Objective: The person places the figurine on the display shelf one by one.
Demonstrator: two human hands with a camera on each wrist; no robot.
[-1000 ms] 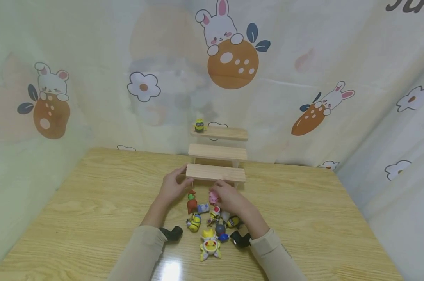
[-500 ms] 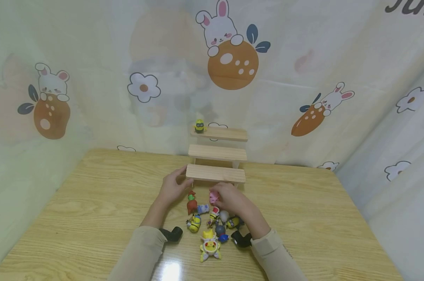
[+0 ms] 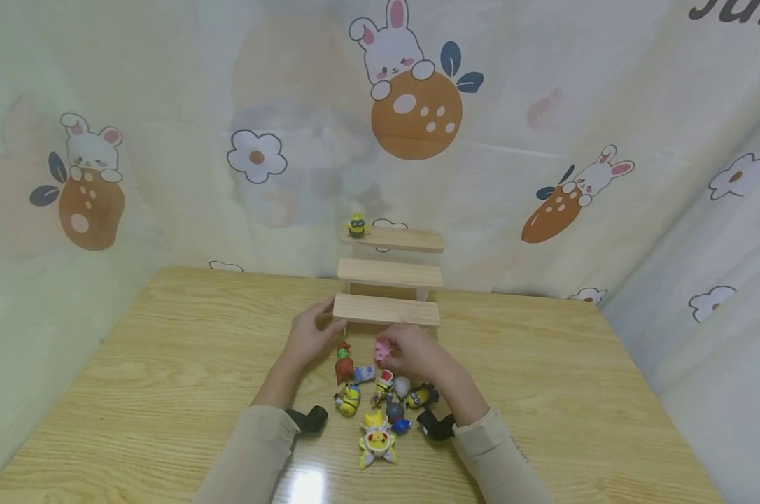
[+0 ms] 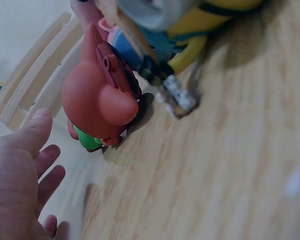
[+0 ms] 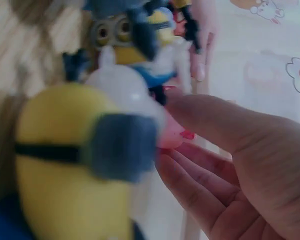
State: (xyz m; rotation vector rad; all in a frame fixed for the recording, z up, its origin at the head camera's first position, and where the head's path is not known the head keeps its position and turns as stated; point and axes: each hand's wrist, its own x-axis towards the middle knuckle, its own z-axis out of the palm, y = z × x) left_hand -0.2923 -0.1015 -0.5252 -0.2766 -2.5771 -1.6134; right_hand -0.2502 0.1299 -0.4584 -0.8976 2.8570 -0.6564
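My right hand (image 3: 414, 353) pinches a small pink pig-like figurine (image 3: 383, 350) between thumb and fingers, just in front of the lowest step of a three-tier wooden stand (image 3: 386, 309). In the right wrist view the thumb and fingertips meet on the pink figurine (image 5: 171, 131), partly hidden behind a white toy and a yellow minion figurine (image 5: 65, 195). My left hand (image 3: 307, 339) is at the left end of the lowest step; the left wrist view shows its fingers (image 4: 47, 157) relaxed and apart. Beside it lies a red figurine with a green face (image 3: 344, 367).
A minion figurine (image 3: 357, 225) stands on the top step's left end. Between my forearms lie several toys, among them a goggled minion (image 3: 348, 400), a round white-headed toy (image 3: 402, 386) and a yellow figurine in a white costume (image 3: 376, 441). A printed curtain (image 3: 317, 175) hangs behind the table.
My right forearm has shifted slightly right, and the minion figurine beside it sits a little farther right. The pink figurine has turned slightly in my fingers. My left hand stays in place.
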